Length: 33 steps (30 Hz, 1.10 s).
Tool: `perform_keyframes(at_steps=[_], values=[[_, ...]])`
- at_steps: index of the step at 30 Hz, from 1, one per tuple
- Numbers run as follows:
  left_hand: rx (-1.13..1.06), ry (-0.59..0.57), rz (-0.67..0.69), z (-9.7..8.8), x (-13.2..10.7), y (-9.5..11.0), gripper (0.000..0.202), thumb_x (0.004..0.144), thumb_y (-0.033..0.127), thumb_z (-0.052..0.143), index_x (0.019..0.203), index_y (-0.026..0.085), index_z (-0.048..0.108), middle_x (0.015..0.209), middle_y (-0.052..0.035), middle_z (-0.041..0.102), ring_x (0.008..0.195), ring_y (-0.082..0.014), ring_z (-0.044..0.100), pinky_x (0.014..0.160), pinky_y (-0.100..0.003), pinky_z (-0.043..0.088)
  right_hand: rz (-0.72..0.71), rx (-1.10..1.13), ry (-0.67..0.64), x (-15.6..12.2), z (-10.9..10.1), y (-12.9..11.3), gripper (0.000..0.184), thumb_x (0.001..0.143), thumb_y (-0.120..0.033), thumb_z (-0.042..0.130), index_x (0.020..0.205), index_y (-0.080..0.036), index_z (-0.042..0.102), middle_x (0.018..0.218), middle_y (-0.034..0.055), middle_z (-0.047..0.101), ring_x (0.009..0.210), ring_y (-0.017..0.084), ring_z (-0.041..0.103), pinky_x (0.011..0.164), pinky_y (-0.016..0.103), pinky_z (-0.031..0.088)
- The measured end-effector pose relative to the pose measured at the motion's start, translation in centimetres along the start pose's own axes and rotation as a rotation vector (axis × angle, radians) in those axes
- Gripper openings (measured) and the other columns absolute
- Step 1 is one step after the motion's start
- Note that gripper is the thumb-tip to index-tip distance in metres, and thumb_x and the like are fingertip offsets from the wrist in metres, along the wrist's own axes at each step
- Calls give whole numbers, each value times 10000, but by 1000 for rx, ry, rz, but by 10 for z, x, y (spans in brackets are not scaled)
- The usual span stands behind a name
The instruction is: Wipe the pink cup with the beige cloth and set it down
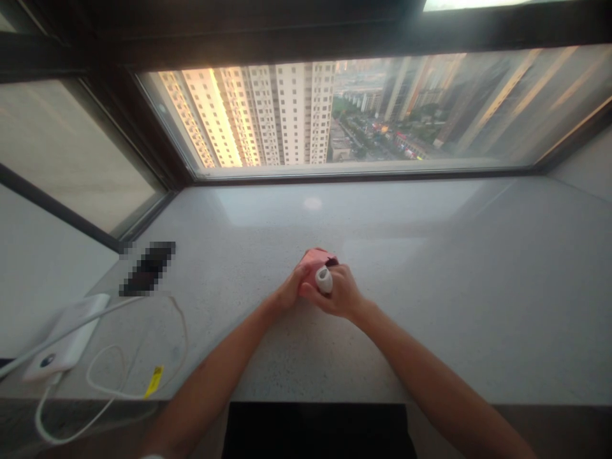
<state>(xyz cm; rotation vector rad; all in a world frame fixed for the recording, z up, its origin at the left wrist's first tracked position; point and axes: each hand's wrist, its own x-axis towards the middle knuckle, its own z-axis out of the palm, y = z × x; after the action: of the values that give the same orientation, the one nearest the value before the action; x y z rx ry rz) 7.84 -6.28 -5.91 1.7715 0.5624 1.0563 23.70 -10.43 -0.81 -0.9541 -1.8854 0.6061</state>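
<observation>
1. Nearest: a dark object (315, 433) sits at the bottom edge of the view, too cut off to identify. My forearms reach in past it over the pale speckled stone sill (430, 319).
2. Hands: my left hand (289, 290) and right hand (337, 293) are both closed and meet near the middle of the sill. The left is curled against the pink piece (315, 260), and the right grips the white plastic piece (324, 279) and presses against the pink piece too.
3. Step in hand: both hands are holding these two things together, just above the sill. The fingers hide where white meets pink, so I can't tell whether they're joined. Material of the pink piece also unclear.
4. Count: 2 hands, 1 pink piece, 1 white plastic piece, 1 white power bank (67, 335), 1 white cable (184, 338), 1 yellow tag (153, 381), 1 pixelated dark rectangle (147, 268).
5. Off to my left: the power bank lies near the sill's front edge, and the cable loops beside it with the tag on it. The rectangle lies further back, well apart from my hands. Probably a phone, but it's blurred.
6. Farthest: a dark window frame (239, 44) holds the glass (363, 115), with tall apartment towers (248, 115) outside.
</observation>
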Motion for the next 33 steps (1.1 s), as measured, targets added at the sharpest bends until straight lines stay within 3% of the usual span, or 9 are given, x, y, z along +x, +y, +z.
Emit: perform_keyframes(at_steps=[3,7,10,13,18,21,24,29,33], values=[[-220,17,-85,-2,0,1,648,1074,663,349,1417,173,600,1392,-149,697,1355,-352,656,1227,-546,494,-15,-29,-4,0,-1,4,586,905,-484,751,493,-225,425,483,-27,441,490,106,323,556,304,253],[-263,63,-53,-2,-2,8,808,1041,778,333,1641,237,366,1509,-159,624,1345,-358,659,1197,-594,506,146,189,32,1,2,7,595,883,-559,768,514,-238,429,490,-43,398,487,103,313,501,279,250],[27,110,166,-6,-2,14,950,976,844,450,1713,290,222,1712,-192,380,1531,-410,481,1249,-648,422,409,541,181,5,4,8,497,873,-604,758,620,-236,538,531,-40,455,479,111,365,446,258,278],[430,10,410,-11,0,16,1121,857,771,739,1731,347,180,1796,-184,177,1655,-456,240,1293,-698,317,616,932,343,13,3,8,427,832,-566,796,687,-247,550,584,-42,551,491,123,471,456,247,394],[681,21,585,-12,3,13,1125,820,520,872,1714,387,201,1770,-186,212,1618,-450,295,1245,-707,378,781,1250,178,22,0,7,388,786,-589,807,773,-242,633,683,-6,683,578,165,637,558,273,546],[632,44,543,-10,1,9,1059,828,485,865,1685,367,254,1700,-198,314,1532,-420,405,1207,-659,436,735,1156,295,17,7,8,434,830,-631,778,750,-240,609,647,-21,633,544,137,577,520,241,505],[412,63,376,-6,-3,7,965,887,540,807,1662,316,277,1633,-209,390,1489,-400,456,1200,-606,448,582,831,397,7,14,11,502,880,-670,735,696,-231,576,599,-38,535,509,109,469,462,222,396],[-56,42,7,-1,-7,10,714,1065,669,488,1626,265,311,1445,-158,629,1301,-316,635,1168,-530,464,296,328,206,-5,14,16,605,875,-637,764,556,-214,473,526,-50,373,505,86,333,451,235,214],[-57,87,-83,-1,-7,14,736,1036,721,513,1607,273,387,1419,-128,659,1283,-313,636,1177,-528,450,339,374,227,-5,16,13,622,882,-668,742,568,-220,446,534,-57,354,508,82,312,444,227,212]])
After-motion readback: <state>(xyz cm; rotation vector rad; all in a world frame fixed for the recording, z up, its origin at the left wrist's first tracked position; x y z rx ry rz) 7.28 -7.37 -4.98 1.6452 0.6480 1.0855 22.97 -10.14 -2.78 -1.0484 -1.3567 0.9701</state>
